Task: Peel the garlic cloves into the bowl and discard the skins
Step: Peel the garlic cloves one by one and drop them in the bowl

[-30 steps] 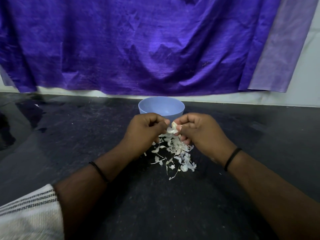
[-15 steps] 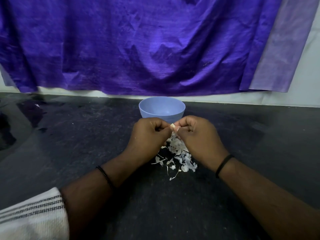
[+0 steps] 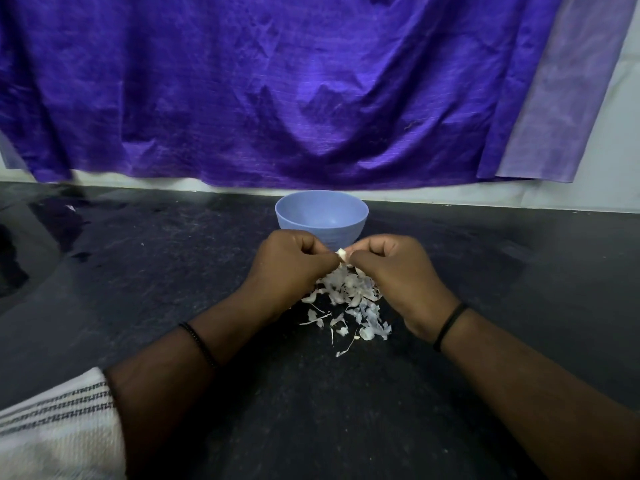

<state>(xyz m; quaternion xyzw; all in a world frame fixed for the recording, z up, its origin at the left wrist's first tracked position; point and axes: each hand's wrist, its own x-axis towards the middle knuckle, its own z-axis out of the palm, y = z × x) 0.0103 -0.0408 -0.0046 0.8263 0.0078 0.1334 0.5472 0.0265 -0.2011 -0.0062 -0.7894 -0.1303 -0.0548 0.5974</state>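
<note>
Garlic clove is pinched between the two hands, just in front of the blue bowl, which stands at 12 o'clock from the hands. The left hand has its fingers curled and nips the clove from 9 o'clock; the right hand is curled too and nips it from 3 o'clock. The fingertips of both almost touch. Only a small pale piece of the clove shows between them, so I cannot tell how much skin is on it.

To do this step well, I think one hand should hold the clove steady while the nails of the other catch a loose edge of skin and pull it away in strips, without crushing the clove. The bare clove then goes forward into the bowl.

Pile of skins lies on the dark counter under the hands and toward 6 o'clock. It is still to be discarded. Purple cloth hangs behind the bowl. Nothing stands between the hands and the bowl. The inside of the bowl shows only in part, so I cannot tell how many cloves it holds.
</note>
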